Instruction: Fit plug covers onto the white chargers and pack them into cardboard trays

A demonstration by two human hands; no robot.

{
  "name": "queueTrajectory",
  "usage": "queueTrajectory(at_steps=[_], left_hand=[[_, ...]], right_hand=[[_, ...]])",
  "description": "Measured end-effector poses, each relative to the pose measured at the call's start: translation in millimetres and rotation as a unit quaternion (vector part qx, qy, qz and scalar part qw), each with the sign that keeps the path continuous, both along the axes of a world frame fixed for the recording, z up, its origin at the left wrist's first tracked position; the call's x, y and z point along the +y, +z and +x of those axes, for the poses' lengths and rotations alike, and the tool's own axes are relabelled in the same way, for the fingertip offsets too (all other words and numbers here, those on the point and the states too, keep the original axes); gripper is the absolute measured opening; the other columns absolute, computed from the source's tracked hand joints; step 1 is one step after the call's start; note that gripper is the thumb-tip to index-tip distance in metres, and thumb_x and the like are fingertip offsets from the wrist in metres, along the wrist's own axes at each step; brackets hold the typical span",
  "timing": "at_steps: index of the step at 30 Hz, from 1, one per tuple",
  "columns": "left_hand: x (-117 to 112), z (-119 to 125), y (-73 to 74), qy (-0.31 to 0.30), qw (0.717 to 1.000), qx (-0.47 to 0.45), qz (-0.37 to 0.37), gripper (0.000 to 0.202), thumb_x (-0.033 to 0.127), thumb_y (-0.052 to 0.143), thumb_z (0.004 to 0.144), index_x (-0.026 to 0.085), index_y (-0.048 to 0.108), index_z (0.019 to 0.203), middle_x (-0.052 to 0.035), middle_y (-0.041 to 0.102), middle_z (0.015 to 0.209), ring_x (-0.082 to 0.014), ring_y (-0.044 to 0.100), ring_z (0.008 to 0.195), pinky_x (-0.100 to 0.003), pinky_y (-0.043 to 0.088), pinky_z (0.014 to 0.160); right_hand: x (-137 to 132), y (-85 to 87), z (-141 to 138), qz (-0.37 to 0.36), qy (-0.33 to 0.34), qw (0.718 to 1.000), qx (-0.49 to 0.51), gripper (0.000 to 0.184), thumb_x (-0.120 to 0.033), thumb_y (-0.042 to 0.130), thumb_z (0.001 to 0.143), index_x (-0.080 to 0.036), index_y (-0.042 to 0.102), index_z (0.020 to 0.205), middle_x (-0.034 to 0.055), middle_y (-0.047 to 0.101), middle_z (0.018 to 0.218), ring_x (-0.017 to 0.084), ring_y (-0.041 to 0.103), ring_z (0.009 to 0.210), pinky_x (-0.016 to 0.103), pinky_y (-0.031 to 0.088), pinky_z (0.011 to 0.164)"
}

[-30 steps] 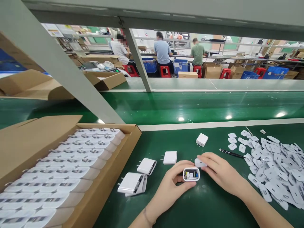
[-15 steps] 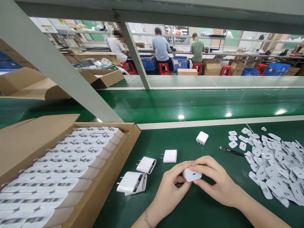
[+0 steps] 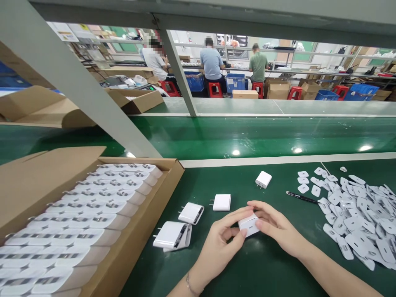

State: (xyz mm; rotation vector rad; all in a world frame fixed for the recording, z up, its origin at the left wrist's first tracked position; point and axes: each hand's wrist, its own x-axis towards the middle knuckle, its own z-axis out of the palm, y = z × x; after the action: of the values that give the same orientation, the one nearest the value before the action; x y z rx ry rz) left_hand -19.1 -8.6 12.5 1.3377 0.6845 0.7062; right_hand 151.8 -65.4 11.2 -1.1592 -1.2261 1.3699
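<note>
Now capped: white charger [image 3: 248,225], open-ended a second ago, pinched between left hand [image 3: 222,243] and right hand [image 3: 276,229] just above green bench [image 3: 262,264], near loose white caps [image 3: 359,214]

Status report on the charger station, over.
Left hand and right hand both gripping one white charger, cap face on. Four loose chargers lie beyond on the green mat. Cap pile right, tweezers alongside; nothing blocking.
</note>
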Motion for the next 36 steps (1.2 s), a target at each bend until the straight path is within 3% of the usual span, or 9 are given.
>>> queueTrajectory(at_steps=[4,8,15,23,26,28,30,33,36], left_hand=[[-3,-1,0.5,-0.003,0.999,0.022,0.032,0.029,0.019,0.061,0.077,0.024,0.07,0.105,-0.0084,0.06,0.124,-0.0267,0.06,0.106,-0.025,0.055,0.075],[-6,-1,0.1,-0.012,0.999,0.026,0.033,0.031,0.018,0.058,0.079,0.025,0.068,0.107,-0.0074,0.06,0.124,-0.0234,0.064,0.097,-0.025,0.055,0.075],[-5,2,-2.6,0.017,0.999,0.023,0.017,0.025,0.021,0.059,0.079,0.022,0.071,0.101,-0.0078,0.065,0.116,-0.0271,0.058,0.109,-0.026,0.055,0.077],[-2,2,0.8,0.004,0.997,-0.071,0.005,0.031,0.027,0.063,0.079,0.023,0.064,0.11,-0.0075,0.055,0.127,-0.0256,0.044,0.123,-0.033,0.041,0.1],[2,2,-3.0,0.025,0.992,-0.107,-0.068,0.033,0.034,0.06,0.081,0.022,0.059,0.112,-0.0069,0.059,0.114,-0.0197,0.055,0.106,-0.029,0.047,0.089],[4,5,-6.2,-0.025,0.985,-0.112,-0.128,0.032,0.04,0.057,0.083,0.016,0.06,0.103,-0.0065,0.063,0.087,-0.0159,0.062,0.073,-0.028,0.053,0.067],[3,7,-7.9,-0.07,0.981,-0.113,-0.145,0.033,0.041,0.062,0.078,0.011,0.061,0.091,-0.0042,0.061,0.069,-0.0125,0.056,0.052,-0.025,0.049,0.051],[-5,1,-1.5,-0.044,0.984,-0.121,-0.12,0.038,0.038,0.074,0.066,0.013,0.056,0.088,-0.0008,0.06,0.066,-0.0112,0.056,0.053,-0.022,0.048,0.052],[-21,-29,24.5,0.001,0.991,-0.118,-0.066,0.042,0.029,0.082,0.056,0.017,0.054,0.086,0.001,0.063,0.069,-0.0127,0.061,0.065,-0.022,0.047,0.062]], right_hand=[[2,-5.9,-3,-0.016,-0.007,0.996,0.086,0.041,-0.04,0.059,0.082,-0.026,0.052,0.12,0.0067,0.054,0.126,0.021,0.056,0.109,0.037,0.047,0.092],[0,-7.1,-6,0.005,-0.03,0.997,0.07,0.036,-0.041,0.06,0.081,-0.024,0.057,0.114,0.007,0.06,0.116,0.021,0.057,0.105,0.036,0.048,0.089],[0,-4.3,-9,0.02,-0.058,0.998,0.033,0.032,-0.044,0.059,0.081,-0.023,0.064,0.105,0.0074,0.062,0.115,0.022,0.058,0.105,0.037,0.048,0.09],[-5,-8.4,-5,0.078,-0.078,0.991,-0.079,0.038,-0.038,0.051,0.088,-0.027,0.05,0.125,0.0075,0.047,0.136,0.023,0.049,0.12,0.041,0.042,0.101],[-9,-13.8,-5,0.175,-0.101,0.959,-0.199,0.04,-0.03,0.046,0.091,-0.029,0.042,0.131,0.0071,0.04,0.142,0.024,0.04,0.128,0.044,0.039,0.102],[-12,-16.8,-5,0.252,-0.078,0.928,-0.264,0.041,-0.024,0.044,0.092,-0.03,0.038,0.132,0.0059,0.035,0.145,0.024,0.034,0.132,0.044,0.036,0.105],[-14,-18.9,-5,0.302,-0.052,0.904,-0.298,0.046,-0.022,0.044,0.091,-0.032,0.034,0.134,0.005,0.034,0.145,0.023,0.032,0.133,0.044,0.034,0.106],[-17,-20.6,-3,0.285,-0.083,0.911,-0.285,0.049,-0.027,0.045,0.091,-0.031,0.029,0.137,0.0072,0.038,0.141,0.024,0.041,0.126,0.045,0.038,0.103],[-17,-23.1,3,0.222,-0.156,0.935,-0.229,0.043,-0.036,0.042,0.091,-0.028,0.036,0.133,0.0096,0.05,0.129,0.025,0.053,0.113,0.043,0.046,0.094]])
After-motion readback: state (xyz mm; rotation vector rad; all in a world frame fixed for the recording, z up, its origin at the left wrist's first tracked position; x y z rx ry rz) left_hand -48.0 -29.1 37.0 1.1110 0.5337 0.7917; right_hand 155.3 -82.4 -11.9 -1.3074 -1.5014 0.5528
